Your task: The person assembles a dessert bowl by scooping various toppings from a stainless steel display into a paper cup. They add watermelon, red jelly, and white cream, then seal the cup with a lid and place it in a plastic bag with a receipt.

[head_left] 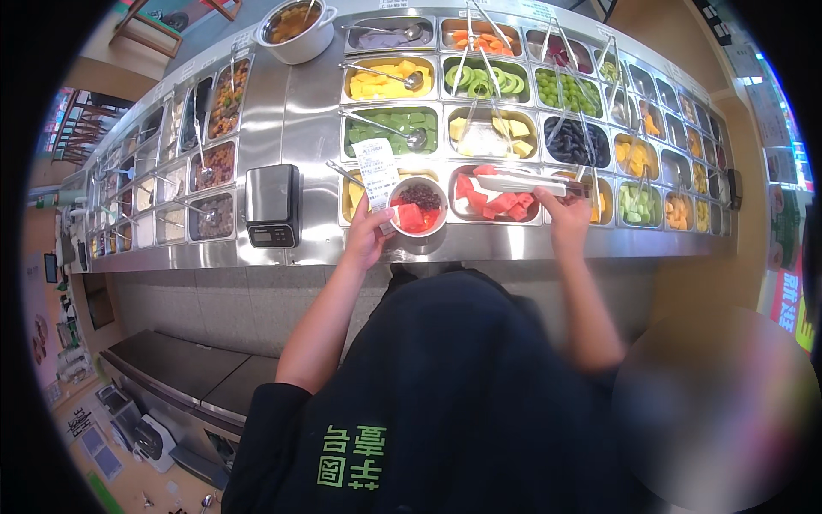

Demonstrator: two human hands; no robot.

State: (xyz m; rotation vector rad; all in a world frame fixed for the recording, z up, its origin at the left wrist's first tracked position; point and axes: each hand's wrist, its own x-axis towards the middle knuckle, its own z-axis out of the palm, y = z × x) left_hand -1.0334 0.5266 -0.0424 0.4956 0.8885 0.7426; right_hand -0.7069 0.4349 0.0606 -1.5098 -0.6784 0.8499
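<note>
My left hand [366, 233] is closed on a white bowl [421, 236] and a printed paper receipt [377, 170]. Dark red beans [418, 193] and red watermelon cubes [415, 218] are in the bowl. In my right hand [568, 221] is a pair of tongs [514, 183], its tips over the metal pan of cut watermelon [511, 204]. Whether the tongs grip a piece cannot be told. The bowl is just left of that pan, at the counter's near edge.
Metal pans of fruit fill the counter, among them green jelly [377, 127], yellow mango [377, 83], green grapes [569, 92] and dark grapes [578, 141]. Several tongs and spoons stick out of them. A digital scale [271, 197] and a white pot [310, 47] stand left.
</note>
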